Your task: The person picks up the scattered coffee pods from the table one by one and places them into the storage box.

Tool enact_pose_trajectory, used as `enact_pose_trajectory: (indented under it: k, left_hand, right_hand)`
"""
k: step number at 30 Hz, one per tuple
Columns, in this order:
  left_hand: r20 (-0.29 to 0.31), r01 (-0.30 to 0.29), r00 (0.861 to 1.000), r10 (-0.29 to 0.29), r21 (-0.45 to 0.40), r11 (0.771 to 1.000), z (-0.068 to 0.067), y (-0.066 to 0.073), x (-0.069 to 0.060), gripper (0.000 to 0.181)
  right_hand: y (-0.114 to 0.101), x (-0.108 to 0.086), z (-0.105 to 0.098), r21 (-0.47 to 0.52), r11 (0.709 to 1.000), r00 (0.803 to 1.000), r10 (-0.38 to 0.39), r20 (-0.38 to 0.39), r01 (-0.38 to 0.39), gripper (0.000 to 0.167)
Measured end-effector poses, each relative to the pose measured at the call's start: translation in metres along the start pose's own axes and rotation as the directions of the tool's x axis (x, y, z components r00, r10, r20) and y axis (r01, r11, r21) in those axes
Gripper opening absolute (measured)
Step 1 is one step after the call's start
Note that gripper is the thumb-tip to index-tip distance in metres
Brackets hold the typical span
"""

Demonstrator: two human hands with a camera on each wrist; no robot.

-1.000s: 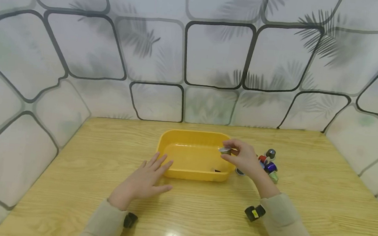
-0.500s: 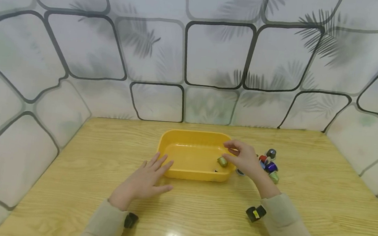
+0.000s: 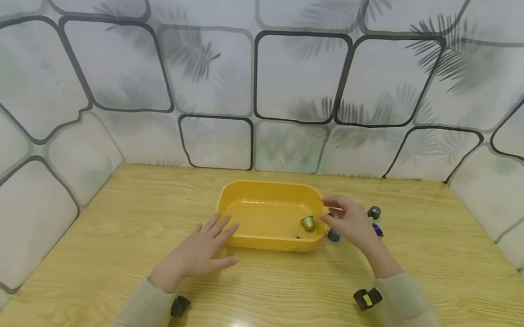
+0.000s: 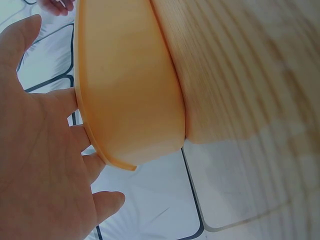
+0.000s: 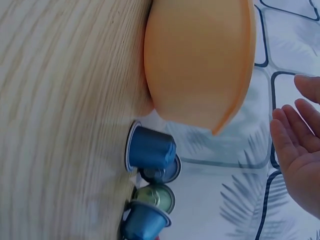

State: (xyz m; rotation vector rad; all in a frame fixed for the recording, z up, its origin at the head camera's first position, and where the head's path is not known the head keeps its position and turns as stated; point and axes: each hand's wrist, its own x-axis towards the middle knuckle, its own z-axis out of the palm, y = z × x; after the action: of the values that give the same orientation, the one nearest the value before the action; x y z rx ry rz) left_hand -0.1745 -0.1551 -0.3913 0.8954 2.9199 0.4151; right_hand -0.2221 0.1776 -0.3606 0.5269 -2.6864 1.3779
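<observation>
A yellow tray (image 3: 263,242) stands on the table, and a gold-green coffee capsule (image 3: 308,222) lies in its right end. By the front wall a small dark bit of another item (image 3: 298,237) shows, mostly hidden. My left hand (image 3: 200,253) has its fingers spread and rests on the tray's left front rim, seen close in the left wrist view. Above the right rim hovers my right hand (image 3: 353,224), holding nothing, its fingers loosely bent. Under it, beside the tray, is a dark blue coffee capsule (image 3: 333,236); a blue capsule (image 5: 150,150) fills the right wrist view's lower middle.
To the right of the tray lie more capsules: a dark grey one (image 3: 374,213) and a purple-blue one (image 3: 377,230), partly behind my hand. The right wrist view adds a green capsule (image 5: 155,196). A patterned wall (image 3: 288,145) stands behind the table.
My right hand has let go of the gold-green capsule, which dropped into the tray. The hand has then moved right, over the rim. My left hand stays put.
</observation>
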Motion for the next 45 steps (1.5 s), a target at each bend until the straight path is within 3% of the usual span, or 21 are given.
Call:
enact_pose_trajectory:
  k: [12,21,45]
  left_hand:
    - [-0.005,-0.007,1.000,0.007,0.011,1.000,-0.001,0.000,-0.001,0.074]
    - [-0.018,-0.013,1.000,0.013,-0.001,1.000,0.000,0.000,0.000,0.072]
    - [-0.022,-0.012,1.000,0.012,-0.014,1.000,0.000,0.000,-0.001,0.071]
  right_hand:
    - [0.010,-0.009,-0.018,-0.015,1.000,0.998,0.000,-0.068,-0.001,0.037]
    - [0.019,-0.019,-0.035,-0.105,0.994,0.996,0.023,-0.090,-0.032,0.037]
    - [0.043,-0.043,-0.052,-0.149,0.982,0.989,0.105,-0.104,-0.120,0.036]
